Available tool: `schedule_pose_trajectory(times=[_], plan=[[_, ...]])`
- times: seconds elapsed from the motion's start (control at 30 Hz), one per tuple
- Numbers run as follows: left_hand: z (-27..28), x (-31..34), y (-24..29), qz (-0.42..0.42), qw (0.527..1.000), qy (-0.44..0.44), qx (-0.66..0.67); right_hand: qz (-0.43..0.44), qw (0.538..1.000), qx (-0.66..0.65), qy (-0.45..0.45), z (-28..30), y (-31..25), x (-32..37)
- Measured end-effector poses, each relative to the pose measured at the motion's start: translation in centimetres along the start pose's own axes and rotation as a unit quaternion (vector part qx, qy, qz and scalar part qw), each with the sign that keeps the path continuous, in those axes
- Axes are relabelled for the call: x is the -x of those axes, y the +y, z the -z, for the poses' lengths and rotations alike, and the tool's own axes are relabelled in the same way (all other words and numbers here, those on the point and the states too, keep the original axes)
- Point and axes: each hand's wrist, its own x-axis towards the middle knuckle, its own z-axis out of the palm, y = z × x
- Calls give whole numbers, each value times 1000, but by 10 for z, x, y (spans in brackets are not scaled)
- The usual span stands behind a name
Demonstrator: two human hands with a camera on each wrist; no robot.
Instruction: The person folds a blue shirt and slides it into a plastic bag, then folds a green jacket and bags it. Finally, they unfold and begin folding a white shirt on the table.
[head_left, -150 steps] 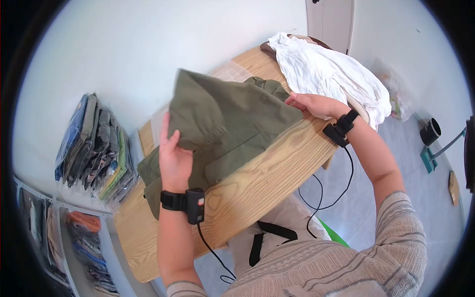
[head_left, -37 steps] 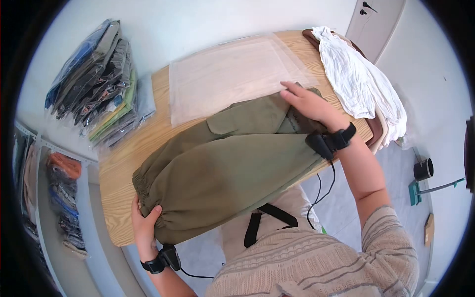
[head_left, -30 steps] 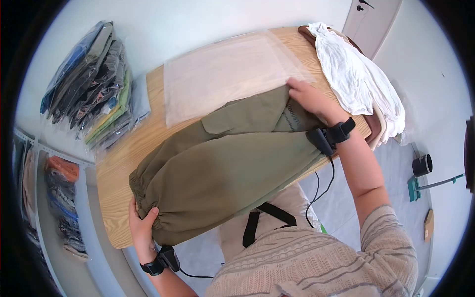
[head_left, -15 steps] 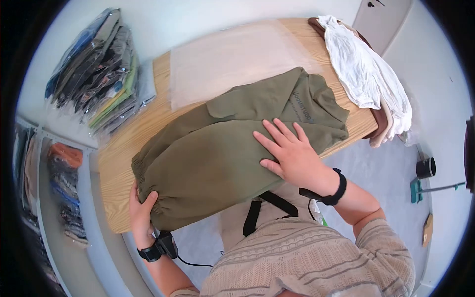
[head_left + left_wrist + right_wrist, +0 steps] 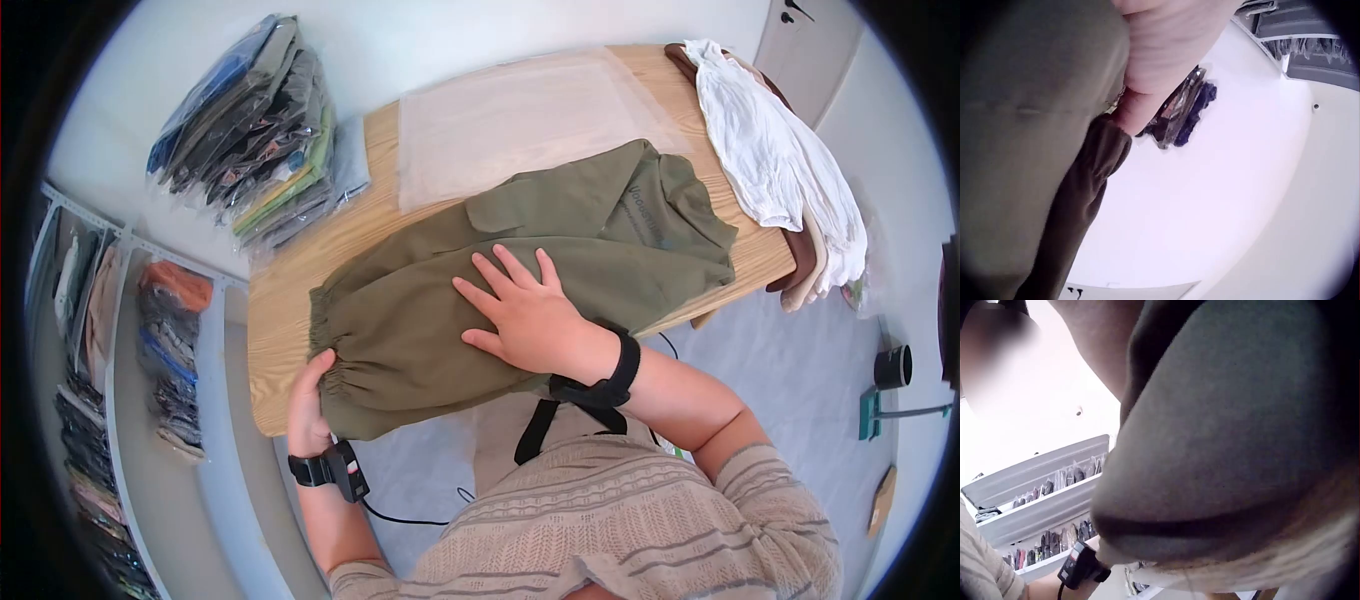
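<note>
Olive-green trousers (image 5: 430, 290) lie folded lengthwise over the table (image 5: 275, 330), their gathered hems toward the left and dark lettering near the right end. At the hem end my left hand (image 5: 309, 400) grips the cloth, thumb on top and the other fingers hidden beneath. In the left wrist view the thumb side of that hand (image 5: 1169, 47) is up against the cloth. My right hand (image 5: 530, 318) rests flat on the middle of the trousers, fingers spread. The near edge of the trousers hangs past the table's front edge.
Clear plastic bags (image 5: 520, 120) lie flat behind the trousers. Bagged folded clothes (image 5: 260, 130) are stacked at the back left. White clothing (image 5: 760, 150) drapes over the table's right end. A shelf unit (image 5: 130, 330) with more bagged clothes stands left.
My right hand has left the lettered end and slid leftward across the trousers, fingers spread. The trousers, lifted and bunched earlier, now lie stretched out. My left hand stays at the hems.
</note>
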Motion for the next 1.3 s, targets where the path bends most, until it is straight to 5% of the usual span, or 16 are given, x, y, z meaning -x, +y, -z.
schedule_pose_trajectory(times=[0.23,0.37,0.4,0.43,0.47,0.5,0.53,0.57,0.6,0.67,0.73,0.83,1.07,1.13,1.27,1.3], plan=[[-110,23,61,-46,992,-42,111,-37,993,-115,-13,7,1,2],[-202,13,79,-102,992,-72,21,-20,952,-307,-2,-4,19,3],[-222,5,81,-107,989,-97,-18,37,921,-385,39,-35,36,0],[-241,-9,81,-82,987,-135,-37,95,880,-459,80,0,33,-6],[-259,-24,76,-57,982,-173,-56,-58,691,-720,-21,40,31,16],[-278,-32,64,-68,966,-241,-69,-57,692,-720,-13,20,44,12],[-293,-57,49,-70,952,-290,-76,113,418,-900,-50,-17,64,4],[-302,-70,45,-14,919,-382,-100,272,87,-955,-82,-37,77,-1],[-301,-81,33,-52,904,-391,-166,-68,370,-924,64,-28,83,28],[-297,-84,24,-91,881,-401,-234,-70,360,-927,81,-26,81,32],[-286,-75,20,-272,672,-331,-604,-80,334,-934,101,-22,79,33],[-258,-69,-2,-360,588,-273,-670,-94,291,-944,125,-15,74,32],[-235,-68,-32,-302,569,-289,-708,-143,225,-951,157,22,61,36],[-230,-70,-36,-300,576,-294,-701,-226,147,-960,79,53,74,64],[-226,-71,-40,-321,547,-294,-715,-86,331,-938,59,67,138,142],[-227,-69,-39,-323,536,-292,-723,-172,350,-914,116,98,135,139]])
